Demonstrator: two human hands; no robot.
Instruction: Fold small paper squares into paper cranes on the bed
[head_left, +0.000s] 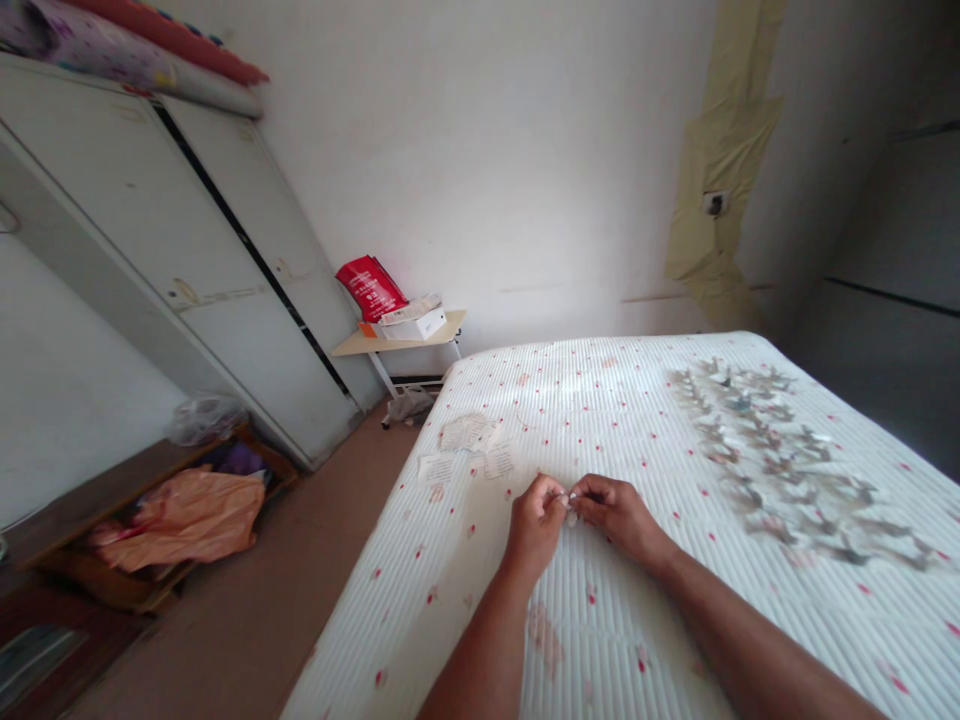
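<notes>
Over the middle of the bed, my left hand (541, 500) and my right hand (609, 505) meet fingertip to fingertip. Both are closed in a pinch on one small whitish piece of folded paper (571, 518), mostly hidden by the fingers. Left of my hands, several flat printed paper pieces (466, 435) lie on the bed cover. To the right, rows of small folded paper figures (776, 445) with pointed ends stand on the cover. They are blurred, but look like paper cranes.
The bed (592, 600) has a white ribbed cover with red dots. Beyond its far left corner, a small table (352, 345) bears a red bag (369, 288) and a white box (416, 325). A grey cabinet (225, 250) and an orange plastic bag (184, 520) are at left.
</notes>
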